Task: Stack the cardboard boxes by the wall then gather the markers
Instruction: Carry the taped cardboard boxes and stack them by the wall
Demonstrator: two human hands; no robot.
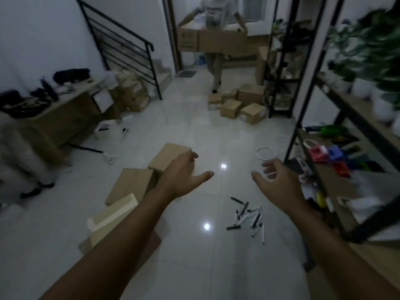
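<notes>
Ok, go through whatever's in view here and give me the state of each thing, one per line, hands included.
Left hand: open, fingers spread, holding nothing, above the floor.
Right hand: open, fingers relaxed, holding nothing.
Flat cardboard boxes: lying loose on the floor, not stacked.
Markers: scattered in a loose heap on the tiles, not gathered.
Small boxes: clustered on the floor by the black shelf.
Large box: carried by another person.
White cable: coiled on the floor.

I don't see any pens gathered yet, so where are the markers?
In the head view, the markers lie scattered on the floor, below the right hand, beside the shelf.
</notes>
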